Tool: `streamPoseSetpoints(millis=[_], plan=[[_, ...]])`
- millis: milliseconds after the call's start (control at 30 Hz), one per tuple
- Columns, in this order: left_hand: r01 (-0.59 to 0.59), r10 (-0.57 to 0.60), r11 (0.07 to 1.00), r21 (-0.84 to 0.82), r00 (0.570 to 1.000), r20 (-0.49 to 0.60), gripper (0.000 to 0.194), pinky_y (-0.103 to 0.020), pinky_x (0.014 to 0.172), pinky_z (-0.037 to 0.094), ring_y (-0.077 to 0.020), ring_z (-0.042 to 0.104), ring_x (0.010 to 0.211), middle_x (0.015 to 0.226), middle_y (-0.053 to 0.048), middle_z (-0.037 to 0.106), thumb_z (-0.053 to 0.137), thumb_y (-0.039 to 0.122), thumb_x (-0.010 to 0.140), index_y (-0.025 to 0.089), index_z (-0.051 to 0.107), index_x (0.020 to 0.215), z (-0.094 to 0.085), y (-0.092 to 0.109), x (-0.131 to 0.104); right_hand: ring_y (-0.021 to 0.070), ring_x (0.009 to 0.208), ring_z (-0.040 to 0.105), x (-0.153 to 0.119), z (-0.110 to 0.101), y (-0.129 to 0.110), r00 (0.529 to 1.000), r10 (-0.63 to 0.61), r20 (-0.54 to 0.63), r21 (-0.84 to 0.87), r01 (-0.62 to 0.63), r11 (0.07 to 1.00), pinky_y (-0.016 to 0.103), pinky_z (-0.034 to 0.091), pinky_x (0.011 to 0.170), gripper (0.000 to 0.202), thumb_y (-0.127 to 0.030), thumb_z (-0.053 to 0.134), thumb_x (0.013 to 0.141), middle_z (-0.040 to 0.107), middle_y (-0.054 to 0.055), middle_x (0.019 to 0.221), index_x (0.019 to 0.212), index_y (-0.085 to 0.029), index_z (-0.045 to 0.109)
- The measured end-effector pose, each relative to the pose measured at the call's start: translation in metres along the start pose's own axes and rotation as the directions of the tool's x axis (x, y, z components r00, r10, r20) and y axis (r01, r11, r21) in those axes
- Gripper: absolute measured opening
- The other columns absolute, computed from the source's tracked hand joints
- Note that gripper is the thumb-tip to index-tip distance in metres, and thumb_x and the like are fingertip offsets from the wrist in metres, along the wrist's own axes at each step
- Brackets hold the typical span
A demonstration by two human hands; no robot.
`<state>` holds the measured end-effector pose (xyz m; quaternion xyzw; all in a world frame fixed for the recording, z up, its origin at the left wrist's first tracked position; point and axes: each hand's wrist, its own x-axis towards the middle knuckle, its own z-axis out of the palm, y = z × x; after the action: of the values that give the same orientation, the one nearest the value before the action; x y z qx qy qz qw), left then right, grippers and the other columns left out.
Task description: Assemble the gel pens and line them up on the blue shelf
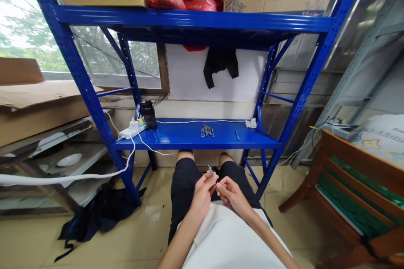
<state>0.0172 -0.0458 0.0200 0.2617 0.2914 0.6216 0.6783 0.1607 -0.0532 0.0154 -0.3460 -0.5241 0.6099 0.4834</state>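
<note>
My left hand (204, 187) is closed on a thin grey pen-like piece (210, 170), whose tip points up and away over my lap. Right beside it, my right hand (226, 189) has its thumb and fingers pinched together near the lower end; what they hold is too small to make out. Ahead, on the blue shelf (176, 139), lies a group of several small dark and blue pen-like pieces (207, 131). A single blue pen-like piece (237, 135) lies apart to their right.
A black bottle (149, 115) and a white power strip (132, 129) with cables stand at the shelf's left end. Crumpled white plastic (251, 123) lies at its right end. A wooden chair (353, 180) stands at right, dark cloth (104, 214) on the floor at left.
</note>
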Motion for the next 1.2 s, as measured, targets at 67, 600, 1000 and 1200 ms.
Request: streamPoseSetpoints(millis=[67,600,1000,1200], plan=[[-0.005,0.005,1.000,0.010,1.000,0.025,0.048,-0.027,0.070,0.054,-0.0172,0.070,0.082,0.103,-0.010,0.078,0.104,0.037,0.070,0.015,0.082,0.106,0.0013,0.0008,-0.0009,0.0054,0.046,0.026,-0.0004,-0.0002,-0.0013,1.000,0.006,0.030,-0.022,-0.006,1.000,0.023,0.015,0.043,0.056,-0.074,0.075,0.094,0.049,-0.008,0.063,0.086,-0.022,0.059],[-0.080,0.075,0.991,0.103,0.996,0.046,0.047,-0.033,0.095,0.054,-0.0253,0.075,0.104,0.111,-0.014,0.082,0.101,0.039,0.073,0.015,0.084,0.108,0.0013,-0.0008,-0.0024,0.0063,0.051,0.022,-0.0013,-0.0001,-0.0021,1.000,0.020,-0.014,0.038,-0.019,0.999,0.023,0.011,0.045,0.055,-0.071,0.083,0.089,0.040,-0.010,0.064,0.087,-0.023,0.057],[-0.088,0.081,0.989,0.122,0.995,0.059,0.046,-0.033,0.091,0.054,-0.0256,0.076,0.102,0.110,-0.015,0.082,0.101,0.040,0.074,0.015,0.084,0.109,0.0007,-0.0006,-0.0017,0.0072,0.052,0.021,-0.0008,-0.0014,-0.0008,0.999,0.031,0.023,0.010,-0.031,0.999,0.025,0.011,0.046,0.057,-0.074,0.074,0.095,0.038,-0.009,0.064,0.083,-0.021,0.059],[-0.082,0.075,0.990,0.118,0.995,0.062,0.045,-0.035,0.099,0.053,-0.0298,0.075,0.114,0.115,-0.016,0.082,0.100,0.038,0.074,0.016,0.084,0.110,0.0005,-0.0004,-0.0028,0.0070,0.052,0.024,-0.0005,-0.0008,0.0005,0.999,0.030,-0.030,0.036,-0.029,0.999,0.023,0.012,0.047,0.057,-0.068,0.090,0.083,0.041,-0.011,0.064,0.087,-0.024,0.053]])
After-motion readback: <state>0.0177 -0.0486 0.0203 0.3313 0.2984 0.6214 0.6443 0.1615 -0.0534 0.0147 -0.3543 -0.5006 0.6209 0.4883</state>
